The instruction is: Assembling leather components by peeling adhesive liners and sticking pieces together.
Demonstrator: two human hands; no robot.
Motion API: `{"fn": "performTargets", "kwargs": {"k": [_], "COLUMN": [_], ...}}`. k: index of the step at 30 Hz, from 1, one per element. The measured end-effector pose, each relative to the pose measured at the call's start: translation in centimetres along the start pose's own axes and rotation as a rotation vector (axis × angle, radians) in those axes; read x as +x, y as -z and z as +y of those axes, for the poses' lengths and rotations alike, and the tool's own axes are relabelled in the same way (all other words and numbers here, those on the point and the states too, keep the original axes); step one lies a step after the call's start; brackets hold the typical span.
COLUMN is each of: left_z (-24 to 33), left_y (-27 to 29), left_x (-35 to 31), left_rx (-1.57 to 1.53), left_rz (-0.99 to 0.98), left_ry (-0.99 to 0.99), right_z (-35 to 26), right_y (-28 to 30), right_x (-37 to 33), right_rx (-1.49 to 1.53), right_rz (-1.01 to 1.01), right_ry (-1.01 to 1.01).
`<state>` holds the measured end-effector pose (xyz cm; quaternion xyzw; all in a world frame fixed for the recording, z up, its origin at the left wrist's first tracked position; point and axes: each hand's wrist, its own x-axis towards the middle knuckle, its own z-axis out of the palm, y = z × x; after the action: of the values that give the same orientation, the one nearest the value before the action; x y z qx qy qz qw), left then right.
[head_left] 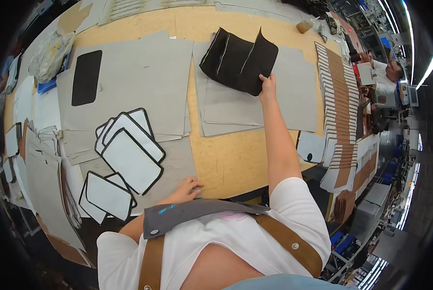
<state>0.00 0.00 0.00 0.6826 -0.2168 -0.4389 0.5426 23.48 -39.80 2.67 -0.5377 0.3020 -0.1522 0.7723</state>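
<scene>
My right hand (pixel 268 87) reaches far forward and pinches the near right corner of some black fabric panels (pixel 248 65). They are bent upward at the far side, with pale lines along their edges, above a stack of grey sheets (pixel 231 113). Close to my body, my left hand (pixel 183 190) rests at the table's near edge, fingers loosely bent and apart, holding nothing. Left of it lie white panels with black edging (pixel 133 164), fanned over one another. Smaller white panels with the same edging (pixel 108 195) overlap nearer me.
A black rounded panel (pixel 87 77) lies on large grey sheets (pixel 149 77) at the left. Behind it sits a clear plastic bag (pixel 51 54). Rows of brown and white strips (pixel 341 92) line the right side. Another person (pixel 387 77) is at the far right.
</scene>
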Motion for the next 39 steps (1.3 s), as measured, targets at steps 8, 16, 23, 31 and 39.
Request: {"fn": "performTargets", "kwargs": {"k": [8, 16, 23, 31, 39], "left_z": [-0.6, -1.1, -0.5, 2.0, 1.8], "left_y": [0.9, 0.6, 0.5, 1.1, 8.9], "left_x": [1.3, 1.4, 1.1, 1.2, -1.5], "left_rx": [0.045, 0.059, 0.006, 0.013, 0.268], "left_rz": [0.005, 0.033, 0.003, 0.077, 0.936], "left_ry": [-0.034, -0.046, 0.014, -0.026, -0.011], "right_z": [2.2, 1.1, 1.9, 1.0, 4.9], "right_y": [-1.9, -1.5, -1.4, 2.8, 4.4], "right_x": [5.2, 6.0, 9.7, 7.4, -10.0], "right_rx": [-0.607, -0.605, -0.734, -0.665, -0.820], "right_rz": [0.216, 0.273, 0.237, 0.233, -0.007], "right_ry": [-0.067, -0.018, 0.042, 0.225, 0.262]}}
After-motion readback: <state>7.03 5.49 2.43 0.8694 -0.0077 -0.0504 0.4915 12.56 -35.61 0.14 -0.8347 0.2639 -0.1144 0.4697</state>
